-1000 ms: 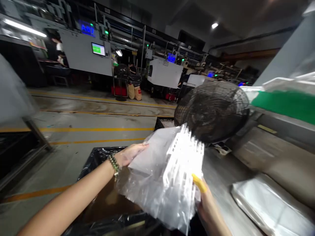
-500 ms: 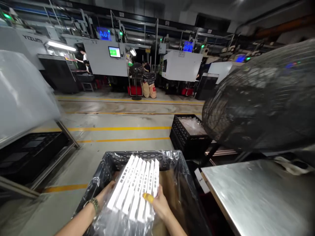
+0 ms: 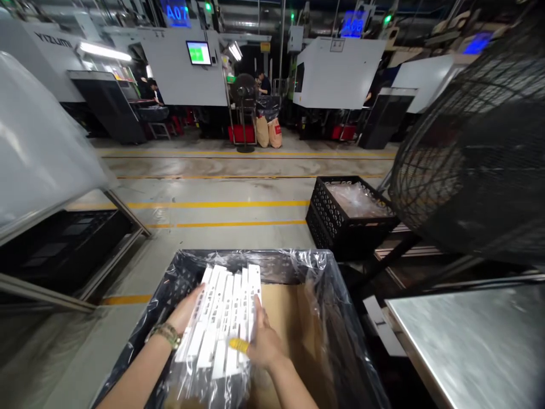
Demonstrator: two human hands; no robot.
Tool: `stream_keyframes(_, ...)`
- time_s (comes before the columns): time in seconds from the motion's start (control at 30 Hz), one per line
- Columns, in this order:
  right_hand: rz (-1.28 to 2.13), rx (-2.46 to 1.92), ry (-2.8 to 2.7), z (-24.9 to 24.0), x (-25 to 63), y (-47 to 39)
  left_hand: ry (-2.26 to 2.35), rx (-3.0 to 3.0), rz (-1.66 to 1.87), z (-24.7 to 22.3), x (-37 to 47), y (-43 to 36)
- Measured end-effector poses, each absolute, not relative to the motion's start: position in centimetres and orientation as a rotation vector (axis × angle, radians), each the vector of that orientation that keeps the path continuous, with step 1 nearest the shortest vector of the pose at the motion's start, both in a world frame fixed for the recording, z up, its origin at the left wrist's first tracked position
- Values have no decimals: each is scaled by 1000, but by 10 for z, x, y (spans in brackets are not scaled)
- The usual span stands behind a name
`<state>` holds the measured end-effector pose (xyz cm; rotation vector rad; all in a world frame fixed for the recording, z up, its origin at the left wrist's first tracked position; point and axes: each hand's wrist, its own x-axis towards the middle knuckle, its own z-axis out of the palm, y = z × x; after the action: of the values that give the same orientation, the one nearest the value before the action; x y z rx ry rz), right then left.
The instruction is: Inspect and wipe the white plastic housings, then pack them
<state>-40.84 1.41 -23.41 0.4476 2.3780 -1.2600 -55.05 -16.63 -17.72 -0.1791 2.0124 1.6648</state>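
Note:
A row of long white plastic parts with small square holes stands side by side in the left half of a black crate. The crate is lined with clear plastic film, and brown cardboard shows in it. My left hand, with a beaded bracelet at the wrist, presses the row's left side. On the right side my right hand closes against the parts, its thumb in a yellow cover lying over their near faces. Between them the two hands clasp the row; the left fingertips are partly hidden.
Another black crate holding clear bags stands ahead to the right, beside a large black fan. A metal table is at my right. A metal-framed rack stands left. Machines and seated people are across the aisle.
The white parts have moved slightly left and deeper into the crate, held between both hands. Their tops are now less even. My view has tilted down.

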Motion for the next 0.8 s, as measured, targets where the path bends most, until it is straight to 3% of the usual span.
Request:
stream_keyframes(0.13,-1043,272,2375,-226,-405,8,2404,383,1404,-173,-512,-159)
stream_keyframes(0.17,-951,222,2399,-225,-405,7,2424,604,1213,-177,-500,-160)
stream_keyframes(0.27,-727,168,2507,-225,-406,6,2383,1160,162,-199,-479,-172)
stream_keyframes(0.33,-675,213,2567,-225,-407,5,2406,1169,-147,-214,-480,-188)
stream_keyframes(0.5,-513,309,2641,-220,-408,-11,2658,993,-188,-225,-494,-221)
stream_keyframes(0.8,-445,212,2632,-221,-408,-17,2714,1110,-87,-249,-477,-191)
